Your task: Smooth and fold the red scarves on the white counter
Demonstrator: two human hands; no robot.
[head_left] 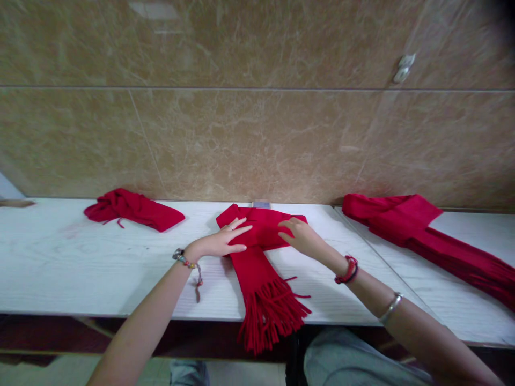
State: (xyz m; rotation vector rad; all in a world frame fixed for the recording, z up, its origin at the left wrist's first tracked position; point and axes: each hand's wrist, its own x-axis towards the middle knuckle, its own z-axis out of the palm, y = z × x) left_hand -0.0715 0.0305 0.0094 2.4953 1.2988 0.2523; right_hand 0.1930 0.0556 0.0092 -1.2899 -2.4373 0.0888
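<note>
Red scarf (251,265) on white table (129,279), fringe over near edge. Left hand (225,240) on its left part, fingers spread, gripping nothing. Right hand (302,236) at its right end, fingers curled; from where I stand, can't tell if pinching. Bunched scarf (134,209) left, longer scarf (402,220) right.

Over on the white, wood-grained bench (120,268), a bunched red cloth (137,210) lies left, a fringed red scarf (249,268) mid-bench, tassels past the near edge, another red scarf (402,220) right.
</note>
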